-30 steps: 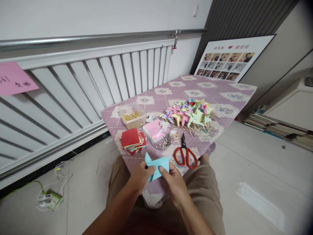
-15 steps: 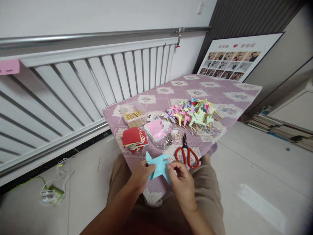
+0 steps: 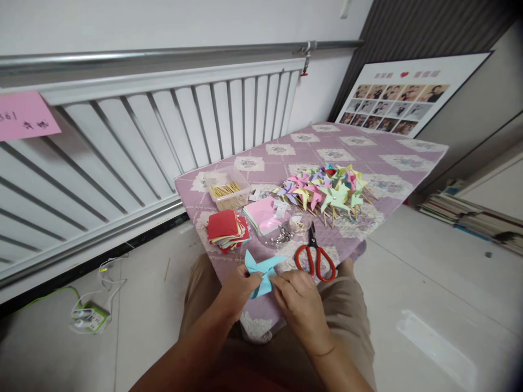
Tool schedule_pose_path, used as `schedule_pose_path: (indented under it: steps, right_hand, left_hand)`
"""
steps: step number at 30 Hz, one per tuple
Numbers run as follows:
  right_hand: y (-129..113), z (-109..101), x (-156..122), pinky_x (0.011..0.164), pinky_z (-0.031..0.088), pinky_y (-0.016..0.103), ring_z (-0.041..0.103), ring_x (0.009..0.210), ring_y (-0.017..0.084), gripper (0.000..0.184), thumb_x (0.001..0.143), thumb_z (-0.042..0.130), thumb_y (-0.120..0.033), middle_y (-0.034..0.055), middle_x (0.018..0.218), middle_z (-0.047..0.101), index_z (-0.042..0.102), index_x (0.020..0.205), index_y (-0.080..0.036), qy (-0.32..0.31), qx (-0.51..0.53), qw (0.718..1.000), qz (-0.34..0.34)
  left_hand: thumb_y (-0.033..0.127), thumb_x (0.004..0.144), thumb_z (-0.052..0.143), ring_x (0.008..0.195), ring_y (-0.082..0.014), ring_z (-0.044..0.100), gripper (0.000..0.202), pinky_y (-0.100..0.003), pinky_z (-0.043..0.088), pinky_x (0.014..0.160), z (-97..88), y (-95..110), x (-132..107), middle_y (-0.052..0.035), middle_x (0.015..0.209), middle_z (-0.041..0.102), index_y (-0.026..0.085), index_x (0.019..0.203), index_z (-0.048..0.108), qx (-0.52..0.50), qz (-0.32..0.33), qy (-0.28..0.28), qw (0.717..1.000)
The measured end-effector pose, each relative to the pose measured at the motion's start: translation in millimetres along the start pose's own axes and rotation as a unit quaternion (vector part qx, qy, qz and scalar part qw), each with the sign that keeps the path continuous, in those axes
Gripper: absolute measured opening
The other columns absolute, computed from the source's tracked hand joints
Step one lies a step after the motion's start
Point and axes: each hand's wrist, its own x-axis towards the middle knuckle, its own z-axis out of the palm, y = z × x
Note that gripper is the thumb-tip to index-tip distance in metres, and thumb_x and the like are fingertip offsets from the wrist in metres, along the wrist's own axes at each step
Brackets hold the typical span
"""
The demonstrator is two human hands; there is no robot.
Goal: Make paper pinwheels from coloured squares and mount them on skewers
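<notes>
A light blue paper pinwheel (image 3: 263,268) is held between my two hands above the near corner of the table. My left hand (image 3: 241,286) pinches its left side, thumb on top near the middle. The fingers of my right hand (image 3: 300,296) are closed on a folded-in paper tip at the pinwheel's right; the hand hides part of that side. Scissors with red handles (image 3: 314,261) lie just beyond my right hand. Small metal fasteners (image 3: 281,235) in clear plastic and a small clear tub (image 3: 298,225) lie ahead of the pinwheel.
A stack of coloured paper squares topped with red (image 3: 224,226) sits at the left edge. Behind it stands a clear box of wooden sticks (image 3: 226,190). Pink paper (image 3: 261,212) lies mid-table; finished pinwheels (image 3: 333,196) are heaped to the right. A radiator (image 3: 196,125) flanks the table.
My right hand has moved left over the pinwheel, bringing the paper tip inward towards its middle. My left hand keeps its pinch. The view has shifted slightly.
</notes>
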Motion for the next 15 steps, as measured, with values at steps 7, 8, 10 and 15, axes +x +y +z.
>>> schedule_pose_path:
  steps: [7, 8, 10, 15]
  right_hand:
    - [-0.8, -1.9, 2.6, 0.069, 0.045, 0.032, 0.055, 0.079, 0.020, 0.018, 0.095, 0.049, -0.015, 0.0075, 0.083, 0.066, 0.067, 0.098, -0.018, -0.031, -0.001, 0.999, -0.011]
    - [-0.5, -2.2, 3.1, 0.069, 0.045, 0.032, 0.055, 0.079, 0.020, 0.019, 0.095, 0.048, -0.015, 0.0077, 0.085, 0.066, 0.067, 0.098, -0.018, -0.035, 0.000, 0.999, -0.015]
    - [0.2, -3.1, 4.4, 0.069, 0.045, 0.032, 0.055, 0.079, 0.020, 0.021, 0.097, 0.046, -0.016, 0.0077, 0.084, 0.066, 0.067, 0.099, -0.018, -0.045, -0.001, 0.999, -0.024]
    - [1.6, -5.1, 7.4, 0.071, 0.046, 0.033, 0.055, 0.077, 0.019, 0.024, 0.097, 0.044, -0.014, 0.0079, 0.084, 0.068, 0.067, 0.105, -0.018, -0.056, -0.008, 0.997, -0.050]
  left_hand:
    - [0.023, 0.076, 0.059, 0.061, -0.0131, 0.048, 0.005, -0.024, 0.039, 0.056, 0.2, 2.2, -1.7, 0.0007, 0.068, 0.060, 0.020, 0.079, 0.062, -0.097, -0.034, 0.032, 0.994]
    - [0.023, 0.075, 0.059, 0.060, -0.0125, 0.047, 0.005, -0.024, 0.039, 0.056, 0.1, 1.2, -1.5, 0.0011, 0.068, 0.059, 0.020, 0.078, 0.061, -0.109, -0.027, 0.031, 0.993]
    - [0.023, 0.075, 0.059, 0.057, -0.0114, 0.045, 0.003, -0.024, 0.037, 0.054, 0.1, -1.5, -0.7, 0.0017, 0.066, 0.057, 0.020, 0.076, 0.061, -0.125, -0.016, 0.030, 0.992]
    - [0.023, 0.072, 0.061, 0.055, -0.0103, 0.044, 0.006, -0.022, 0.035, 0.052, 1.4, -6.3, 0.1, 0.0021, 0.061, 0.056, 0.017, 0.072, 0.061, -0.150, -0.005, 0.043, 0.988]
